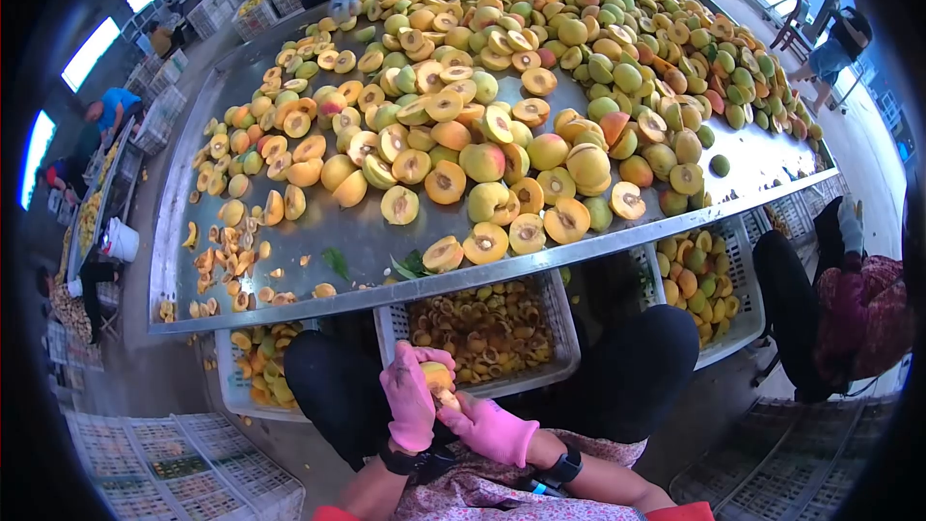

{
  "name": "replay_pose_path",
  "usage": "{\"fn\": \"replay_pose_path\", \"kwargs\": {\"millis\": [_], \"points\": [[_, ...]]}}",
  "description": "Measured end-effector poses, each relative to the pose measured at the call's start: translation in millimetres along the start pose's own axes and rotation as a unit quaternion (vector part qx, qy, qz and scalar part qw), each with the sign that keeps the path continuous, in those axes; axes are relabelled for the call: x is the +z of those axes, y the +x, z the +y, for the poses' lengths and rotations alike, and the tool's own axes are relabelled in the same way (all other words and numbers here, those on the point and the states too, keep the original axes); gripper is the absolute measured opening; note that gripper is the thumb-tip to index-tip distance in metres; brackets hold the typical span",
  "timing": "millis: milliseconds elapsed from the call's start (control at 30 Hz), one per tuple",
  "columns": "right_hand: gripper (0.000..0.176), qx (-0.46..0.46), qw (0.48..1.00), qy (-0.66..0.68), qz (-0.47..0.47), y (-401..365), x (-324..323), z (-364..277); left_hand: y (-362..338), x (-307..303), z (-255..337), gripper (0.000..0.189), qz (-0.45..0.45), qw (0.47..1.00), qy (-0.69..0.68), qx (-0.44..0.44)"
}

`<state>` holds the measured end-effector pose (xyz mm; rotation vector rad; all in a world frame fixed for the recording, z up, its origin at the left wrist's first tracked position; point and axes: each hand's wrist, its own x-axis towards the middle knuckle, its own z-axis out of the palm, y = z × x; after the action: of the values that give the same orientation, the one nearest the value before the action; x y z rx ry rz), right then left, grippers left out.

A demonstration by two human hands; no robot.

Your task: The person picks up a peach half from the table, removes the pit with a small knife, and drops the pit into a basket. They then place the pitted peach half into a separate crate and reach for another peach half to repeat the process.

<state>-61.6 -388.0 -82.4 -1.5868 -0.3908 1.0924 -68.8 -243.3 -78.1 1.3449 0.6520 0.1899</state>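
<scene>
Both hands wear pink gloves and meet above my lap. Wrapped round a yellow-orange fruit (pixel 437 375) is my left hand (pixel 409 396). My right hand (pixel 489 428) is closed against the fruit's lower side, where a pale piece (pixel 448 399) shows between the hands; whether that is the pit or a tool, I cannot tell. Just beyond them, under the table edge, stands a crate (pixel 571 347) of fruit pieces. Halved and whole fruits (pixel 445 181) are heaped on the metal table (pixel 357 249), with small scraps (pixel 227 256) at its left.
Crates of fruit (pixel 757 314) stand under the table at right and left. Stacked empty crates (pixel 183 463) are at lower left. A co-worker's gloved hand (pixel 345 0) reaches over the far edge. Another person (pixel 854 309) sits at right. Two leaves (pixel 336 262) lie near the front edge.
</scene>
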Motion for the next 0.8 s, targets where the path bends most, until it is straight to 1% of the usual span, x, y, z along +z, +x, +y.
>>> {"fn": "replay_pose_path", "kwargs": {"millis": [67, 133, 167, 233, 267, 333, 367, 433, 467, 500, 533, 567, 600, 667, 700, 800], "points": [[0.049, -0.028, 0.999, 0.013, 0.022, 4.2, 6.7, 6.6, -2.2, 3.0, 0.6, 0.071, 0.035, 0.999, -0.023, -0.003], [0.050, -0.007, 0.999, -0.034, 0.026, 8.5, 12.8, 15.0, -3.6, 7.1, -0.7, 0.075, 0.071, 0.997, -0.041, 0.001], [0.050, 0.003, 0.998, -0.061, 0.032, 9.6, 11.2, 17.3, -2.3, 5.9, -4.1, 0.074, 0.047, 0.998, -0.032, -0.007], [0.050, 0.007, 0.999, -0.047, 0.020, 6.8, 7.5, 17.2, 3.3, -4.8, -15.2, 0.072, -0.004, 1.000, -0.017, -0.018], [0.049, 0.012, 0.999, -0.030, 0.010, 6.9, 7.3, 19.6, 4.6, -11.3, -16.5, 0.066, -0.039, 0.999, 0.033, 0.005], [0.046, 0.094, 0.993, 0.048, -0.061, 10.1, 3.2, 23.6, 9.0, -25.5, -19.0, 0.061, -0.114, 0.981, 0.151, 0.032], [0.044, 0.136, 0.982, 0.085, -0.099, 10.6, 0.6, 22.1, 7.3, -25.2, -16.7, 0.063, -0.122, 0.974, 0.179, 0.059], [0.041, 0.171, 0.954, 0.214, -0.123, 7.2, -3.2, 15.2, 8.0, -26.4, -7.8, 0.068, -0.137, 0.955, 0.241, 0.109], [0.039, 0.188, 0.932, 0.279, -0.134, 5.6, -1.5, 14.0, 9.1, -25.7, -6.4, 0.068, -0.115, 0.968, 0.203, 0.096], [0.036, 0.142, 0.956, 0.244, -0.083, 7.7, 7.7, 16.0, 7.3, -24.4, -7.2, 0.068, -0.094, 0.978, 0.166, 0.080], [0.038, 0.123, 0.970, 0.192, -0.087, 10.4, 7.8, 16.2, 3.6, -23.2, -10.9, 0.068, -0.073, 0.987, 0.128, 0.063], [0.041, 0.117, 0.979, 0.152, -0.067, 8.0, 8.3, 12.9, 1.9, -21.8, -18.4, 0.070, -0.048, 0.993, 0.077, 0.075], [0.045, 0.109, 0.987, 0.111, -0.046, 5.2, 8.8, 1.5, -0.4, -18.2, -18.7, 0.071, -0.019, 0.998, 0.035, 0.047], [0.049, 0.107, 0.993, 0.004, -0.039, 8.1, 7.6, -4.4, -3.1, -11.1, -18.1, 0.073, 0.037, 0.998, -0.053, -0.010], [0.051, 0.108, 0.992, -0.049, -0.033, 7.1, 7.4, -4.8, -0.7, -10.6, -22.1, 0.077, 0.038, 0.998, -0.048, -0.002], [0.053, 0.057, 0.998, -0.018, -0.028, 5.9, 7.0, -4.4, -1.5, -11.0, -19.5, 0.078, 0.037, 0.998, -0.050, 0.005]]}}
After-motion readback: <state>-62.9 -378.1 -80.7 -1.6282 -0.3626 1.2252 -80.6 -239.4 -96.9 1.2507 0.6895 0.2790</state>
